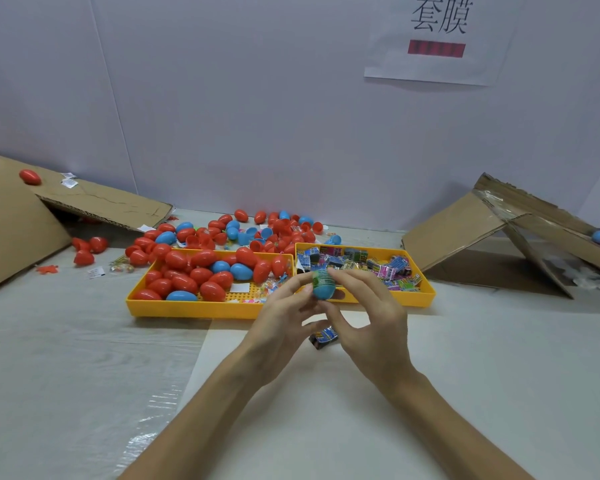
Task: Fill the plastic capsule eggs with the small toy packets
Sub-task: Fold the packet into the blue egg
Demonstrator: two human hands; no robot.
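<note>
A blue capsule egg half is held up in front of the trays, with a green toy packet sticking out of its top. My left hand pinches the egg half from the left. My right hand pinches it from the right, fingertips on the packet. One dark toy packet lies on the table under my hands. The left yellow tray holds several red and blue eggs. The right yellow tray holds several printed toy packets.
More red and blue eggs are heaped behind the trays by the white wall. Cardboard flaps lean at the left and at the right. A paper sign hangs on the wall. Plastic film covers the table's left part.
</note>
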